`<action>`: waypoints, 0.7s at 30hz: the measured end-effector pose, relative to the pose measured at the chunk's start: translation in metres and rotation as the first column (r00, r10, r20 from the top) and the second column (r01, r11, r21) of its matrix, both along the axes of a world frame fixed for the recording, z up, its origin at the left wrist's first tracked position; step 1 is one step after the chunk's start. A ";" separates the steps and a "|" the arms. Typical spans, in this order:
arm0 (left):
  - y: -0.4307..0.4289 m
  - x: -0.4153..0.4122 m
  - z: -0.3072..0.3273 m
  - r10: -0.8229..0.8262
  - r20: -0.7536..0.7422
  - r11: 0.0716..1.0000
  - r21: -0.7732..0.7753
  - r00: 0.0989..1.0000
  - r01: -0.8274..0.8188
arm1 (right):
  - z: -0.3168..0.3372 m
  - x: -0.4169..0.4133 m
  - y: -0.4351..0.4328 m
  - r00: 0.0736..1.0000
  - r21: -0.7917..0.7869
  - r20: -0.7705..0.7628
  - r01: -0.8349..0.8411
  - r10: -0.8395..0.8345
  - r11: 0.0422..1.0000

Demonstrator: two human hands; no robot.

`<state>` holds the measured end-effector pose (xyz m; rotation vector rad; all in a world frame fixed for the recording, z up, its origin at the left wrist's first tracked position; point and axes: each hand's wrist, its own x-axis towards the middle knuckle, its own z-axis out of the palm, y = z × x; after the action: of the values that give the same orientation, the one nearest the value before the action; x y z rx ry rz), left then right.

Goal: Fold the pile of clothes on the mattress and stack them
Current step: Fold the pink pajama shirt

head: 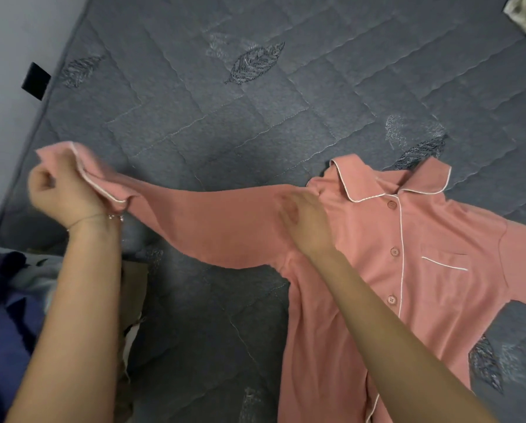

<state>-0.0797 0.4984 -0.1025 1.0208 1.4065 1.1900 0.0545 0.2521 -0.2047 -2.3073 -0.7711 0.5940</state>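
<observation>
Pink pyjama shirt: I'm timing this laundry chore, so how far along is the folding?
Done: the pink pyjama shirt lies spread, buttoned side up, on the mattress. In hand: the left hand grips its sleeve cuff, stretched outward, while the right hand presses near the shoulder. Left: no fold is made yet, no folded stack shows, and blue clothes wait unfolded at lower left.
</observation>
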 end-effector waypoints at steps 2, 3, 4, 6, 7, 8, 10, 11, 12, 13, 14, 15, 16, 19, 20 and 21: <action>-0.004 0.004 -0.004 -0.041 0.017 0.999 -0.001 0.999 0.041 | -0.003 -0.009 0.005 0.987 -0.091 -0.147 -0.073 0.059 0.993; -0.007 0.008 -0.007 -0.058 0.006 0.998 -0.016 0.998 0.058 | -0.003 -0.014 0.007 0.985 -0.088 -0.168 -0.066 0.050 0.994; -0.009 0.011 -0.010 -0.062 -0.001 0.998 -0.018 0.998 0.062 | -0.001 -0.017 0.010 0.986 -0.064 -0.165 -0.043 0.032 0.997; -0.012 0.013 -0.014 -0.066 -0.005 0.998 -0.013 0.998 0.066 | 0.006 -0.024 0.018 0.987 0.016 -0.161 0.014 -0.012 1.000; -0.012 0.012 -0.015 -0.066 -0.010 0.998 -0.017 0.998 0.065 | 0.010 -0.027 0.022 0.985 0.050 -0.174 0.028 -0.019 0.998; -0.011 0.012 -0.013 -0.073 -0.014 0.997 -0.029 0.997 0.073 | 0.014 -0.030 0.026 0.983 0.073 -0.183 0.028 -0.014 0.997; -0.009 0.010 -0.014 -0.075 -0.011 0.997 -0.025 0.997 0.074 | 0.019 -0.032 0.032 0.983 0.090 -0.184 0.003 0.013 0.996; -0.007 0.009 -0.016 -0.070 -0.025 0.997 -0.022 0.997 0.069 | 0.022 -0.033 0.035 0.981 0.097 -0.190 -0.005 0.024 0.995; -0.007 0.008 -0.016 -0.068 -0.042 0.997 -0.023 0.997 0.067 | 0.025 -0.034 0.037 0.978 0.110 -0.205 -0.005 0.028 0.994; -0.006 0.007 -0.017 -0.065 -0.044 0.998 -0.016 0.997 0.065 | 0.027 -0.034 0.039 0.974 0.125 -0.224 0.001 0.028 0.992; -0.005 0.007 -0.017 -0.068 -0.042 0.998 -0.008 0.997 0.068 | 0.029 -0.034 0.041 0.971 0.137 -0.237 0.006 0.027 0.991; -0.005 0.006 -0.017 -0.073 -0.046 0.997 -0.009 0.996 0.073 | 0.030 -0.035 0.042 0.970 0.141 -0.239 0.005 0.029 0.990; -0.005 0.005 -0.017 -0.081 -0.048 0.997 -0.016 0.996 0.081 | 0.031 -0.036 0.043 0.972 0.141 -0.234 0.002 0.031 0.990; -0.005 0.002 -0.019 -0.077 -0.041 0.997 0.006 0.996 0.077 | 0.032 -0.038 0.044 0.973 0.118 -0.231 -0.005 0.032 0.993; -0.005 0.000 -0.018 -0.068 -0.046 0.998 0.011 0.997 0.068 | 0.031 -0.038 0.044 0.971 0.110 -0.239 -0.003 0.029 0.994; -0.004 -0.002 -0.018 -0.059 -0.041 0.998 0.014 0.997 0.060 | 0.031 -0.039 0.044 0.967 0.107 -0.253 0.000 0.027 0.994</action>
<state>-0.0812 0.4945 -0.1208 1.0958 1.3910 1.1443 0.0159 0.2962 -0.1733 -2.0785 -0.6790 0.8168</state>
